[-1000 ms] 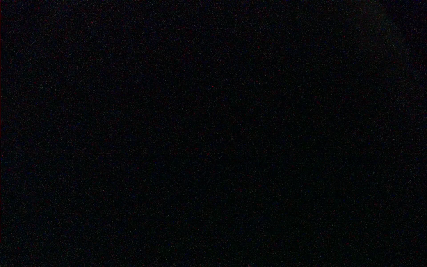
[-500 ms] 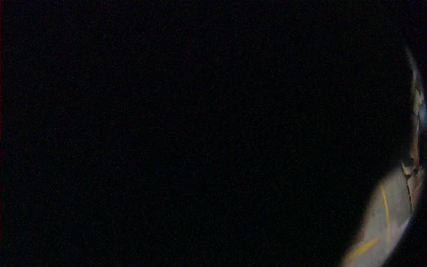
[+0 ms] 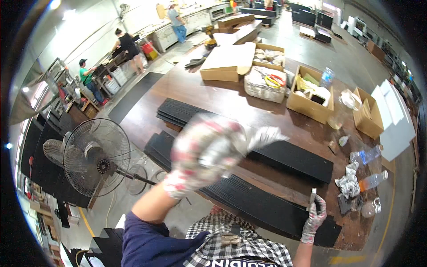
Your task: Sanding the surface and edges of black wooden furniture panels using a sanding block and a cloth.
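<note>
My left hand (image 3: pixel 198 155), in a white glove with red patches, is raised close and blurred over the table's near side. Its fingers curl around a crumpled white piece (image 3: pixel 267 135), cloth or paper, which trails out to the right. My right hand (image 3: pixel 316 216), gloved alike, is closed on a small narrow light-coloured piece (image 3: pixel 312 196) above the right end of the near row of stacked black strips (image 3: pixel 262 207). Farther in lies a second stack of black strips (image 3: pixel 298 162), partly hidden behind my left hand.
The brown table (image 3: pixel 231 104) carries open cardboard boxes (image 3: pixel 307 104), a wrapped bundle with red-and-yellow-handled tools (image 3: pixel 267 86), and several bottles (image 3: pixel 371 181) at right. A standing fan (image 3: pixel 95 155) is at left. People (image 3: pixel 128 49) work in the background.
Half a second ago the view was almost wholly dark, with a sliver of floor at the right edge. Now the table, both hands and the workshop show.
</note>
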`<state>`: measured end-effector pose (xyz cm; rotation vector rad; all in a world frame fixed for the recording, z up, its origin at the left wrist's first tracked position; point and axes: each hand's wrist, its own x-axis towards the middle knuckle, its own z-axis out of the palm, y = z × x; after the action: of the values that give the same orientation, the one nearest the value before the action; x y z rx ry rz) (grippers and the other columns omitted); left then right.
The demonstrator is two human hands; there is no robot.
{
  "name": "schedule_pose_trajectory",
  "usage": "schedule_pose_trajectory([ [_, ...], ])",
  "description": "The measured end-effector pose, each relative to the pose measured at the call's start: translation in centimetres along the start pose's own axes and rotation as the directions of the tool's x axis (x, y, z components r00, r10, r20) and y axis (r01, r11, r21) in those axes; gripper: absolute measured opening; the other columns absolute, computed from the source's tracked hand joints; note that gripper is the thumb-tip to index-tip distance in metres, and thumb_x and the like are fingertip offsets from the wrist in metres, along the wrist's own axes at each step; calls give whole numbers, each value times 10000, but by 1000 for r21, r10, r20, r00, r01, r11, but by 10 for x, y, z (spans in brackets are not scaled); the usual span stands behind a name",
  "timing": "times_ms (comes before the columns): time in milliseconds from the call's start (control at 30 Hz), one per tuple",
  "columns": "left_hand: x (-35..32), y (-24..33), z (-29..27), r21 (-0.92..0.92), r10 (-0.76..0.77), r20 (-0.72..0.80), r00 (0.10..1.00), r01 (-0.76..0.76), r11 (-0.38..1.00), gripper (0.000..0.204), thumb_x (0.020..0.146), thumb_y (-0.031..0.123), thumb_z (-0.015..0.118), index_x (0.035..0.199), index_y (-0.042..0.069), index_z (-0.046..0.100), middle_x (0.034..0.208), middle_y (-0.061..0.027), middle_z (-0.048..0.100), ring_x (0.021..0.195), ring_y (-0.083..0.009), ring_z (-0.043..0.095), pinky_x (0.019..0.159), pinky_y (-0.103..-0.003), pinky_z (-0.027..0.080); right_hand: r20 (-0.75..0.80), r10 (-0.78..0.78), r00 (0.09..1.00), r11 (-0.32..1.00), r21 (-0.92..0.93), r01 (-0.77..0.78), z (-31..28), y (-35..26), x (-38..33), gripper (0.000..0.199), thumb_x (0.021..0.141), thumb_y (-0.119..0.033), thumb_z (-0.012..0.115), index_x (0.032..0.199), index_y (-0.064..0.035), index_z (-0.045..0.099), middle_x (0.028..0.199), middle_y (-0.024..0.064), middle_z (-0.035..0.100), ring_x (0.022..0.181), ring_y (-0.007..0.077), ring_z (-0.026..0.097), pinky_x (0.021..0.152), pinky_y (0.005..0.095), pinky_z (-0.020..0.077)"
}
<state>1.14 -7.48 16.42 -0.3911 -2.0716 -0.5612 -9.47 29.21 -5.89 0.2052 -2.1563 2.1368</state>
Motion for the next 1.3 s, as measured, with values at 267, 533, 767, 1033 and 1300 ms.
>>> schedule_pose_trajectory([
  [267, -169, -69, 30, 295, -501, 542, 675, 405, 865, 332, 831, 277, 660, 1135, 148, 624, 1176, -81, 605, 1039, -278, 591, 833, -420, 483, 345, -77, 935, 995, -34, 95, 141, -8, 8, 267, 846, -92, 667, 1097, -19, 615, 1031, 37, 607, 866, 111, 579, 756, 255, 491],
  [533, -222, -115, 78, 100, -359, 539, 762, 366, 925, 460, 810, 363, 620, 1175, 86, 586, 1231, -132, 562, 1229, -351, 467, 1082, -517, 289, 873, -286, 394, 777, -30, 629, 418, -53, 45, 372, 705, -128, 767, 1042, -6, 667, 1131, 142, 641, 1054, 281, 610, 921, 366, 477],
  [767, -225, -113, 95, -160, -434, 457, 777, 551, 819, 371, 924, 253, 462, 1226, 63, 562, 1279, -150, 522, 1248, -323, 438, 1075, -420, 328, 902, -316, -294, 535, 425, 730, 569, -59, -17, 304, 694, -213, 784, 946, -84, 674, 1094, 64, 638, 971, 277, 586, 844, 398, 480],
  [1033, -196, -113, 66, -70, -351, 638, 685, 506, 859, 310, 895, 219, 473, 1135, 103, 632, 1204, -132, 578, 1209, -280, 488, 1087, -448, 299, 909, -242, -341, 493, 417, 764, 584, -56, 3, 220, 728, -237, 752, 885, -112, 660, 1043, 65, 625, 984, 273, 578, 839, 411, 480],
  [1300, -202, -114, 76, -57, -294, 655, 696, 433, 899, 319, 891, 204, 468, 1147, 46, 575, 1223, -157, 545, 1215, -328, 463, 1066, -437, 343, 972, -210, -107, 484, 198, 853, 581, -55, 39, 213, 716, -208, 761, 872, -84, 685, 986, 73, 660, 916, 287, 613, 815, 394, 503],
])
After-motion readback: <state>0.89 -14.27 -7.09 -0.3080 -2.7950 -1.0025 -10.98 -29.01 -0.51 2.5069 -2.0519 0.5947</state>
